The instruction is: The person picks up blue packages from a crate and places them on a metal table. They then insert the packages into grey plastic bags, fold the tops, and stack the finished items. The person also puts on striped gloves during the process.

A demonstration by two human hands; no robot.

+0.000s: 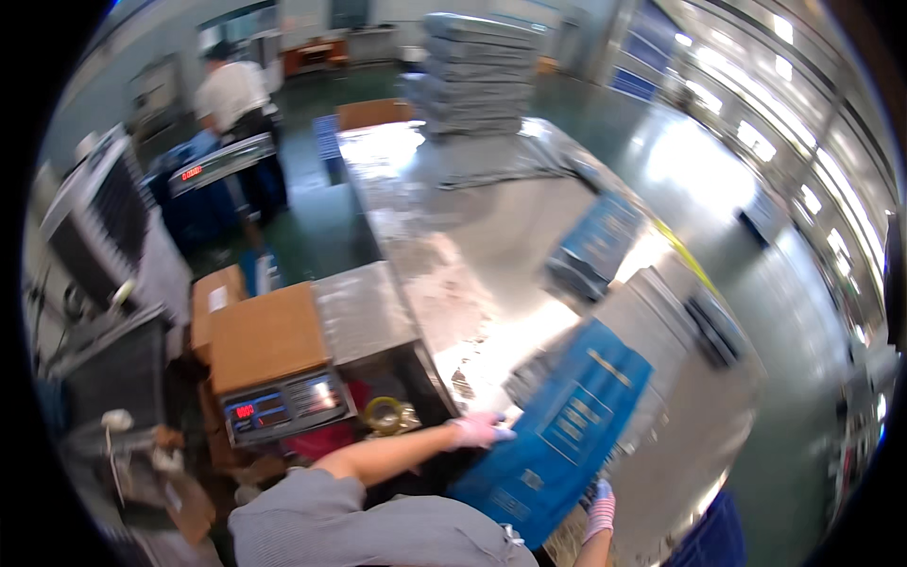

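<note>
A large blue bag (567,416) with pale printing lies slantwise over the near end of the metal-topped table, close against my body. My left hand (480,431), in a pink-and-white glove with bluish fingertips, pinches its left edge. By the bag's lower right edge is my right hand (601,513), in a similar striped glove with darker fingertips. Its fingers point away from me, and blur hides whether they grip anything. Farther up the table rests another blue package (597,244) with dark grey ends.
A tall stack of grey packages (479,80) stands at the table's far end. To the left are a scale (288,406) with red digits, a cardboard box (267,335) and a tape roll (383,414). A person (231,94) in white works at the far left.
</note>
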